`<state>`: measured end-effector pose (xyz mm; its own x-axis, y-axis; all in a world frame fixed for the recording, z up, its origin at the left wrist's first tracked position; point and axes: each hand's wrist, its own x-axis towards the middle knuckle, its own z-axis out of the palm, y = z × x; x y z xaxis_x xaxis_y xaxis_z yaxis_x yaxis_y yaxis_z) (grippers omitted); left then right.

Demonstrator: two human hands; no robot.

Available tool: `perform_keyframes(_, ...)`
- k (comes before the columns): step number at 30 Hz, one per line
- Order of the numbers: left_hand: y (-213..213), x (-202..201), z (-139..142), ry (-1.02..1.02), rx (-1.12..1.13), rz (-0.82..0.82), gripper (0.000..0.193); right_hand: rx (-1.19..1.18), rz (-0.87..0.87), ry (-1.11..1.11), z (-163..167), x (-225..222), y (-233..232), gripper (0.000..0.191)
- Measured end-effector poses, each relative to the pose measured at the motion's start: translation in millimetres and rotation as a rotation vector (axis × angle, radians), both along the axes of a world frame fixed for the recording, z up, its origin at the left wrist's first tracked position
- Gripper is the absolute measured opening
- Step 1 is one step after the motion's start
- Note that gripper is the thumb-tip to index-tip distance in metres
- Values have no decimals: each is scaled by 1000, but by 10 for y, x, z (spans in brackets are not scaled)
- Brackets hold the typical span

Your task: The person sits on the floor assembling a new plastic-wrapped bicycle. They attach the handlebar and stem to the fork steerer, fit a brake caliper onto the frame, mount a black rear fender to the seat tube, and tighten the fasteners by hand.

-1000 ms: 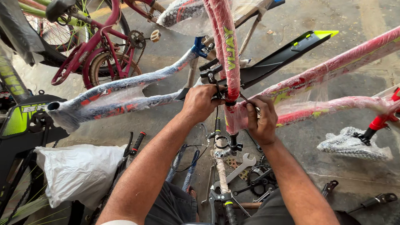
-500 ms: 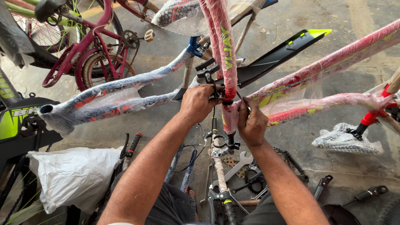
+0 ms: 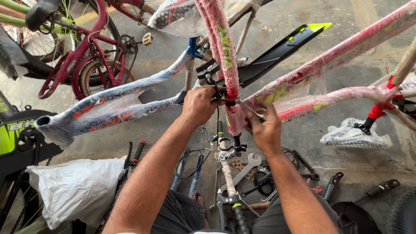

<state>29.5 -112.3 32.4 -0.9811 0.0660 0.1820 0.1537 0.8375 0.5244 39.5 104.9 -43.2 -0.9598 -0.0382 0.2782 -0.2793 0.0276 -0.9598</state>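
While we look down at the work, our left hand (image 3: 200,104) is closed around a small black clamp part (image 3: 210,74) on the red wrapped bicycle frame (image 3: 225,52), the fingers curled tightly so that the part does not turn. Our right hand (image 3: 265,130) holds a thin metal tool (image 3: 249,109), its fingers pinched together on the handle, with the tip pointing to the same joint. This frame hangs in front of us at hand height, probably to keep the joint easy to reach. Below, on the concrete floor (image 3: 303,69), a spanner (image 3: 247,167) lies near, ready to take. A white bag (image 3: 76,190) rests at the left, and a dark red bicycle (image 3: 86,56) stands behind.
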Motion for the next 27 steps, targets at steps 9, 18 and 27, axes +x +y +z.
perform_keyframes(9,3,-1,20,-17,3,-6,41,491,-304,564,-388,-185,-126,19)
perform_keyframes(18,26,7,44,-21,-9,6,40,451,-274,550,-551,-214,-186,20)
perform_keyframes(27,8,-10,-14,-24,-22,7,40,435,-286,612,-290,-166,-275,19)
